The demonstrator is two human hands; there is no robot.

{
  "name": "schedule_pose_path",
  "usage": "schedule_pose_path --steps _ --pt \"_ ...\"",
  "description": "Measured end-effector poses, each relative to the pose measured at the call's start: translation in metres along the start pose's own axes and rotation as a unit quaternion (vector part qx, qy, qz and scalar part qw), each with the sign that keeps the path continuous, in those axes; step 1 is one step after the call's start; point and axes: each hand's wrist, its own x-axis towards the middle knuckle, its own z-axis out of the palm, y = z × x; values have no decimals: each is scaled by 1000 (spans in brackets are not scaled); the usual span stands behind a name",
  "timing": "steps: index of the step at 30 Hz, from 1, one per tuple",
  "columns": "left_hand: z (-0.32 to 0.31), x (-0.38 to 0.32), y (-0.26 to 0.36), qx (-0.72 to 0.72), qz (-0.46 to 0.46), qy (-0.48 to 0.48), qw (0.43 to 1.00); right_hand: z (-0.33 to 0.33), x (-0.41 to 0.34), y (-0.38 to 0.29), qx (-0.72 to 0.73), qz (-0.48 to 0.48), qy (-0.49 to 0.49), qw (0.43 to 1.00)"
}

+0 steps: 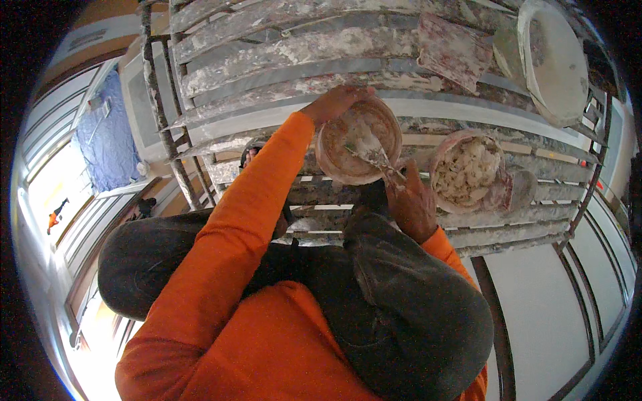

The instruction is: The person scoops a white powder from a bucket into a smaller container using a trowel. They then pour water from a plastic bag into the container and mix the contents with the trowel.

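My left hand (343, 103) grips the upper left rim of a round mixing bowl (392, 120) that is smeared with plaster-like paste. In my right hand (412, 203) is the handle end of a paste-coated trowel or spatula (371, 151), its blade reaching down into the bowl. Some wet paste lies inside around the blade. Just right of my right hand stands a second round container (466, 170), filled with lumpy, pale paste. The exact shape of the tool's blade is hidden by paste.
I squat on a scaffold platform of spattered slats (301, 55) with gaps between them. A large whitish bucket (559, 65) and a stained flat piece (454, 50) lie at upper right. A small cup-like container (521, 190) is beside the second container. Far below left, a person (54, 219) is visible.
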Motion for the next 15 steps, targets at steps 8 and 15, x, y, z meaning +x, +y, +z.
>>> schedule_pose_path --steps 8,15 --pt "-4 -3 -3 -120 -35 -52 991 5 15 4 -18 -40 0 999" --pt "0 -9 6 -154 -74 -62 983 1 32 -13 -6 41 -72 997"
